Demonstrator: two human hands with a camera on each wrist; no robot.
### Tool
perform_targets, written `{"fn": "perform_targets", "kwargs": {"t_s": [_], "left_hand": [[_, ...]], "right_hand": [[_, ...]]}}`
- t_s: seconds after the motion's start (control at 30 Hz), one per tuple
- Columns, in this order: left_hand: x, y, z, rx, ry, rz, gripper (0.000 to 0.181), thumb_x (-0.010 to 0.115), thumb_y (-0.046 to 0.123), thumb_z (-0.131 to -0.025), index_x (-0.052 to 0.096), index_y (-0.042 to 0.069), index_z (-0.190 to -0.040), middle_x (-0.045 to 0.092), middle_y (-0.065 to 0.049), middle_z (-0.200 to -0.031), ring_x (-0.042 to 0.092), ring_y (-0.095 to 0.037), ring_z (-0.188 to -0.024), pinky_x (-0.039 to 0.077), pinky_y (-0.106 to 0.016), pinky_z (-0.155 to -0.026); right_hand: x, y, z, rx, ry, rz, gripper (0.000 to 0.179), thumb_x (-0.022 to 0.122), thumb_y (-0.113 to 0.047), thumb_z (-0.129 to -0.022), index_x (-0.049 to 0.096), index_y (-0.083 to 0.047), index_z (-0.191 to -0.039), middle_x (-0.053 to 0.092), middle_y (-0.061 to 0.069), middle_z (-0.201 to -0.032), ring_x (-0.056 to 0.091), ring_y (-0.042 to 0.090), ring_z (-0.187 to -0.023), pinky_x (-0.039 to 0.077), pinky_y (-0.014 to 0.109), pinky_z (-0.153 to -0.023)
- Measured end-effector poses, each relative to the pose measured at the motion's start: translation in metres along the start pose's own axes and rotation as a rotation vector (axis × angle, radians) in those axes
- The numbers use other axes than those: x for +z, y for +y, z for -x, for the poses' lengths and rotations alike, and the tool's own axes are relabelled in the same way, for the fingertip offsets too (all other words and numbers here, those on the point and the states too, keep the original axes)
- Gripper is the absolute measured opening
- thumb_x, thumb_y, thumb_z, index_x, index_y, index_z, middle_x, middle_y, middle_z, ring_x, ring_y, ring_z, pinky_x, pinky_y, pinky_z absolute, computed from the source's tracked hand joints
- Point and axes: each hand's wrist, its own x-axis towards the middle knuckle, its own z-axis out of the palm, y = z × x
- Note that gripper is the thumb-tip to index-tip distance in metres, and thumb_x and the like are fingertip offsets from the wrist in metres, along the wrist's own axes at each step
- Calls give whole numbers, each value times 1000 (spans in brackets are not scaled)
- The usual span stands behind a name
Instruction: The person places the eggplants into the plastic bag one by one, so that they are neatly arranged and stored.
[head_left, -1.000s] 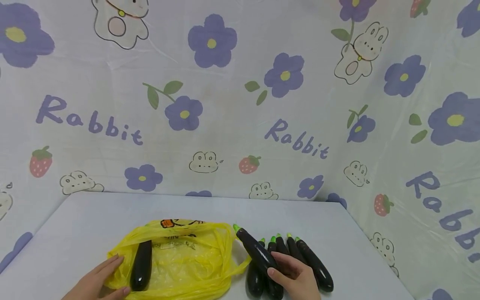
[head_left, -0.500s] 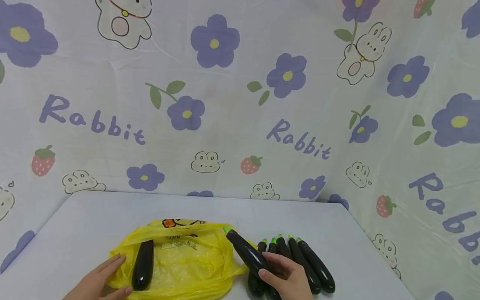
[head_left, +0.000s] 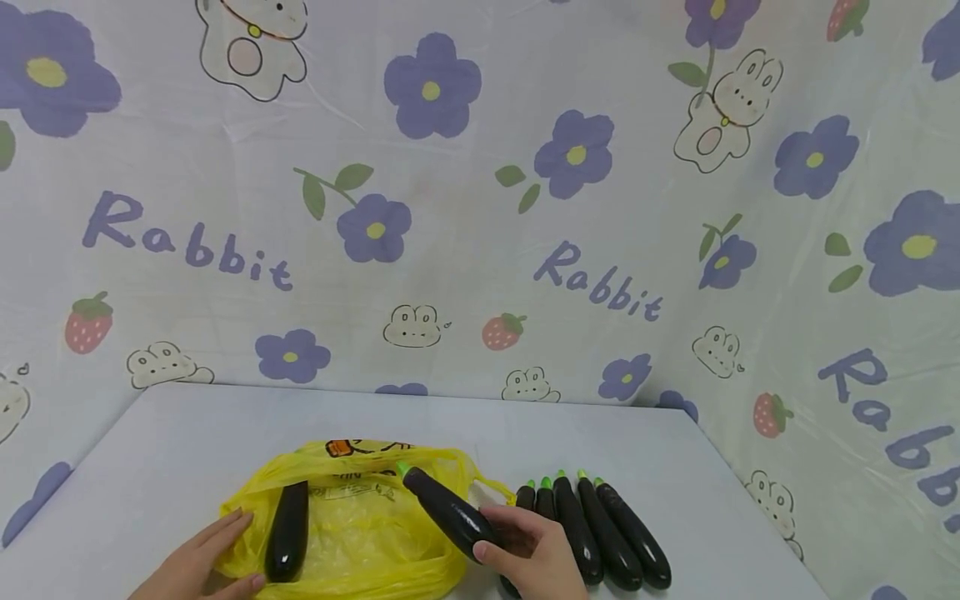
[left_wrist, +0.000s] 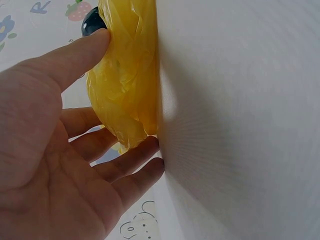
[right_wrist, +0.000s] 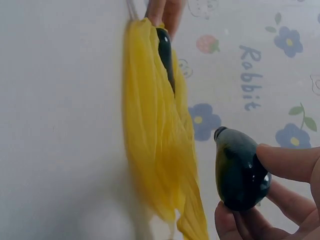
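Observation:
A yellow plastic bag [head_left: 367, 550] lies with its mouth spread towards me on the white table. Inside, at its left, is a dark glossy eggplant [head_left: 287, 537]. My left hand [head_left: 197, 557] rests against the bag's left side; in the left wrist view its thumb [left_wrist: 85, 52] touches the bag and the fingers extend fairly straight. My right hand [head_left: 536, 550] grips another eggplant [head_left: 453, 510] near its thick end, thumb on one side and fingers on the other. Its bright green stem end points up and left, overlapping the bag's right part in the head view.
Several more eggplants [head_left: 633, 533] lie side by side right of the bag, green ends away from me; my right hand partly hides the leftmost. A bag handle [head_left: 495, 485] reaches towards them. A printed cloth [head_left: 465, 275] hangs behind the white table [head_left: 247, 408].
My right hand has carried its eggplant leftward from over the row to the bag's right part. The left hand and the eggplant in the bag have stayed put.

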Motion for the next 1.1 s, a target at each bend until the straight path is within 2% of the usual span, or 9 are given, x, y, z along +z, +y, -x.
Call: {"fn": "perform_targets", "kwargs": {"t_s": [0.33,0.5,0.7,0.9,1.1], "left_hand": [[-1,-3,0,27,-6,6,77,66,40,-94,39,-15,-141,38,-40,-140,37,-60,-124,42,-67,-91],[-2,-3,0,29,-6,-4,78,66,40,-93,39,-15,-141,38,-40,-140,37,-59,-124,42,-68,-92],[-2,-1,0,24,-3,-14,78,67,41,-93,40,-15,-141,39,-39,-139,37,-59,-125,41,-68,-93],[-2,-1,1,47,4,-11,76,67,38,-93,40,-16,-140,39,-40,-139,38,-59,-124,43,-66,-92],[-2,-1,1,46,8,-11,77,68,38,-92,40,-16,-140,39,-40,-139,38,-59,-124,43,-67,-92]], "right_hand": [[31,-3,-14,-15,-126,-6,41,80,-24,-84,71,-5,-120,68,7,-110,65,24,-96,57,36,-83],[48,-5,-18,-6,-148,-16,37,79,-18,-85,71,-4,-118,69,6,-104,66,24,-93,57,36,-81],[66,-10,-23,49,-103,32,32,80,-16,-84,74,-6,-113,70,3,-98,64,21,-86,56,37,-80],[81,-15,-30,99,-40,84,31,84,-22,-79,76,-14,-108,68,-2,-96,63,16,-82,57,35,-77],[95,-17,-37,105,-6,96,30,86,-20,-77,77,-15,-106,68,-3,-94,63,16,-80,58,35,-75]]}}
